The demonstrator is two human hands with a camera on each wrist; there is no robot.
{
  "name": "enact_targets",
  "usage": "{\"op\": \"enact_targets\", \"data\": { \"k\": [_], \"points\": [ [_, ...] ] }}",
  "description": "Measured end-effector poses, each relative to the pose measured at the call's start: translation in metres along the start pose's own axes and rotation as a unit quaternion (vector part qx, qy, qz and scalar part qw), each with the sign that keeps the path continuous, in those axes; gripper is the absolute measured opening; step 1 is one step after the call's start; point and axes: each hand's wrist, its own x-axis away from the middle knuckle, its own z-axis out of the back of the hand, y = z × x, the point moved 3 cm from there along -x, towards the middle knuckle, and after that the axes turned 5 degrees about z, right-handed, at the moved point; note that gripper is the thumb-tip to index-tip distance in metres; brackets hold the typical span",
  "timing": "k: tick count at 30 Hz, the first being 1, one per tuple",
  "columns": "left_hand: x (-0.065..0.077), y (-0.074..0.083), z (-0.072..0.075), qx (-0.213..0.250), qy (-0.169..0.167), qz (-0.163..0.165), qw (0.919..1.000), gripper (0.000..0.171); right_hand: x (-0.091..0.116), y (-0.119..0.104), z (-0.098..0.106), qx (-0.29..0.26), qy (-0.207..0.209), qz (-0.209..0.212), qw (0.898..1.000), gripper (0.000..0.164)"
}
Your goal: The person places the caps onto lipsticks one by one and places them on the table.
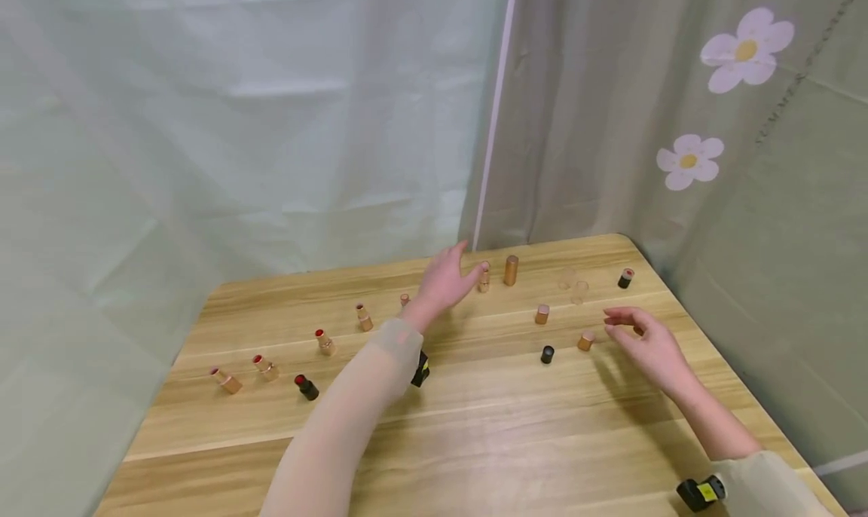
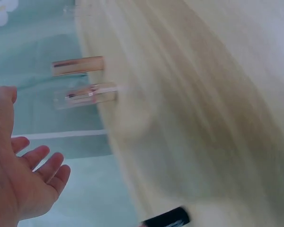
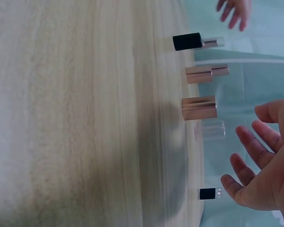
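Right of the head view's centre, the left hand (image 1: 447, 279) stretches loosely, holding nothing, overlapping an upright lipstick (image 1: 484, 281); the left-wrist view shows them apart. Farther right, the right hand (image 1: 647, 344) hovers, relaxed and unladen, beside a copper cap (image 1: 586, 341).

Lipsticks (image 1: 325, 344) mostly L on tbl (image 1: 475, 442); prob. caps (image 1: 542, 316) R; curtain (image 1: 339, 125) behind.

- Wide passage lies over the near stretch of the desk (image 1: 475, 457).
- Right of the left hand (image 1: 444, 279), a clear-capped lipstick (image 1: 484, 280) and copper tube (image 1: 511, 270) stand close together.
- A copper cap (image 1: 586, 341) and black cap (image 1: 547, 355) obstruct low passage left of the right hand (image 1: 646, 349).
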Motion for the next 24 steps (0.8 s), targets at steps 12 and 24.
{"op": "enact_targets", "data": {
  "k": [12,24],
  "points": [
    [0.052,-0.002,0.029,-0.130,-0.014,-0.128,0.9830,0.079,-0.007,0.005,-0.009,0.043,-0.046,0.014,0.998,0.047],
    [0.148,-0.007,0.013,-0.146,-0.061,-0.193,0.9684,0.072,-0.011,0.003,-0.019,0.142,-0.074,0.069,0.985,0.043]
  ]
}}
